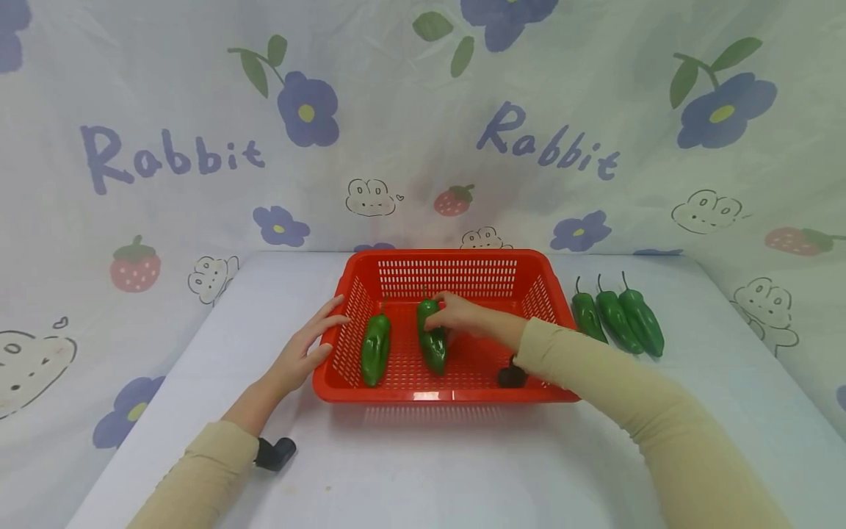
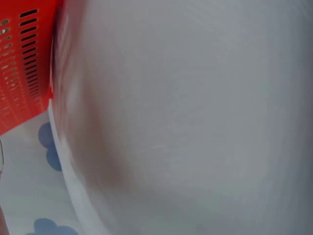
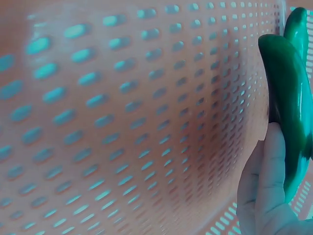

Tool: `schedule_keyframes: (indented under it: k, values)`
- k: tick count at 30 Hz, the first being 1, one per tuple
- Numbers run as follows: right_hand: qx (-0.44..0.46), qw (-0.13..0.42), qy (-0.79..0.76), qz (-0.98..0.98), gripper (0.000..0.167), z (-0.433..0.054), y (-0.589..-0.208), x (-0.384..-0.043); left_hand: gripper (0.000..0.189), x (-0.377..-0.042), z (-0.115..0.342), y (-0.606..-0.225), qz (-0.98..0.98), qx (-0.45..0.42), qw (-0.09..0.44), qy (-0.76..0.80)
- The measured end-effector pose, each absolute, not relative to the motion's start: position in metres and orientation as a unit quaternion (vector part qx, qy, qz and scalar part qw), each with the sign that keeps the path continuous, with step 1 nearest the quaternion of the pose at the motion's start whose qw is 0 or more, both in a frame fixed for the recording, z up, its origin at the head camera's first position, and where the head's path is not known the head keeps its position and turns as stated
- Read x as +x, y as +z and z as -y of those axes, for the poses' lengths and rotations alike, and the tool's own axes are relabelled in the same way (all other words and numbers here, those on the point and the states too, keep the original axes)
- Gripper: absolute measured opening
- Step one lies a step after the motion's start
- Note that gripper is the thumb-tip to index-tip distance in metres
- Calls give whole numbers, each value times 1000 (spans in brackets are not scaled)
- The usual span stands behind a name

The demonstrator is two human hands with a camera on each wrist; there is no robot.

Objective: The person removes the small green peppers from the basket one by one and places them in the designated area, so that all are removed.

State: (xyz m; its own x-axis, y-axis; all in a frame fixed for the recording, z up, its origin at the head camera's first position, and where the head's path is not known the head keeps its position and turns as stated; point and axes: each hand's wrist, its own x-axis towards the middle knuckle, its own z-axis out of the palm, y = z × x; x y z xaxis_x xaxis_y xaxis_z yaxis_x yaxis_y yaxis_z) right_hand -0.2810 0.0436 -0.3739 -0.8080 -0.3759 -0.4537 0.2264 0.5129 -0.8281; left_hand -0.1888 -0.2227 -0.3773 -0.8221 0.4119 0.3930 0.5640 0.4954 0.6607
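Inside the red basket (image 1: 452, 394), my right hand (image 1: 456, 314) grips a green pepper (image 1: 432, 351) between thumb and fingers. In the right wrist view the fingers (image 3: 274, 166) lie along the side of that green pepper (image 3: 288, 98). A second green pepper (image 1: 375, 351) lies at the basket's left, stem toward the back; part of it shows behind the held one in the right wrist view. My left hand (image 1: 300, 353) rests at the basket's left rim with its fingers extended. The left wrist view catches the basket's perforated side (image 2: 24, 63) but hardly any of the hand.
Three more green peppers (image 1: 617, 319) lie side by side on the white table (image 1: 423, 470), right of the basket. Behind the table hangs a printed cloth (image 1: 410, 110). A black wrist device (image 1: 276, 453) sits at the left cuff, another (image 1: 512, 376) at the right.
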Motion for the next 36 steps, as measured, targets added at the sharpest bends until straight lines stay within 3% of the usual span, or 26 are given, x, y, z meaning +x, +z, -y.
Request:
schedule_keyframes:
  k: [11, 19, 36]
  values:
    - [-53, 313, -488, -813, 66, -74, -363, -278, 40, -190, 223, -379, 858, -287, 100, -414]
    - [-55, 311, -484, -816, 67, -90, -349, -275, 44, -209, 239, -410, 856, -288, 103, -418]
    - [-85, 301, -502, -806, 67, -127, -315, -269, 43, -209, 239, -408, 855, -290, 97, -419]
